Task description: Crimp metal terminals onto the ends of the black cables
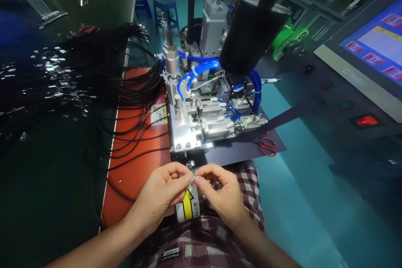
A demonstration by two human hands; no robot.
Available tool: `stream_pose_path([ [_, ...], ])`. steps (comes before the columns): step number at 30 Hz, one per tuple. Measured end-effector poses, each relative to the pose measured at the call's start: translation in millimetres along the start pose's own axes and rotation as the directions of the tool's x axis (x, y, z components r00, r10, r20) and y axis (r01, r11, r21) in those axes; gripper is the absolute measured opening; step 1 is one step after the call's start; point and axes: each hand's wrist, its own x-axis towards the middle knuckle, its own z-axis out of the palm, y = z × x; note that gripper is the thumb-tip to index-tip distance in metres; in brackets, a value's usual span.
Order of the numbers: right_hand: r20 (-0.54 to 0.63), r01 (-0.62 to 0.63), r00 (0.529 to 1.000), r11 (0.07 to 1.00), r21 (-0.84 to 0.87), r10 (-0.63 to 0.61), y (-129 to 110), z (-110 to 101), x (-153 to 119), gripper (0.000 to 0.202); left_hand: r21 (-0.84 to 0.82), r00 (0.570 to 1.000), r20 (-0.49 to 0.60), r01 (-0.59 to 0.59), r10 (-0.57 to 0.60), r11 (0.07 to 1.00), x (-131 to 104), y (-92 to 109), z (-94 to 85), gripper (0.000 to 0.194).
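Pinched a small shiny piece (194, 176) in left hand (166, 186) and right hand (222, 188) alike, fingertip-close, right in front of the machine (185, 132), presumably to steady something so tiny from both sides!

Maroon/wht chkd garment (216, 234) w/ sm lettered label (171, 253), bare forearms (117, 238)

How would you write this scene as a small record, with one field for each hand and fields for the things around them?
left hand: fingertips pinched on a small, shiny silvery piece
right hand: fingertips pinched at the same piece
piece detail: too small to identify
ahead: silver metal machine with bright blue tubes
machine's near right: red-handled scissors on a dark flat plate
left: thin black cables, partly over an orange-red flat surface
upper right: lit blue screen
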Motion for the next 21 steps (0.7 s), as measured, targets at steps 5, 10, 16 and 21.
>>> stream_pose_path([
  [5, 0.008, -0.05, 0.999, 0.998, 0.048, 0.05, 2.4, 0.4, -0.2, 0.006, -0.011, 1.0, 0.016, -0.006, 0.006, 1.0, -1.8, 0.9, 0.6, 0.015],
  [10, 0.003, -0.037, 0.999, 0.999, 0.033, 0.037, -0.9, 0.4, -0.5, 0.006, 0.001, 1.0, 0.019, 0.014, -0.014, 1.0, -2.2, -0.8, -0.3, 0.015],
  [16, -0.014, -0.011, 1.0, 1.0, -0.006, 0.011, -3.8, -0.3, -1.0, 0.005, 0.008, 0.999, 0.029, 0.029, -0.029, 1.0, -0.7, -2.1, -2.1, 0.019],
  [21, -0.006, -0.015, 1.0, 1.0, -0.002, 0.015, -2.1, -1.1, 0.0, 0.005, 0.008, 1.0, 0.017, 0.015, -0.015, 1.0, 0.0, -1.5, -0.8, 0.018],
])
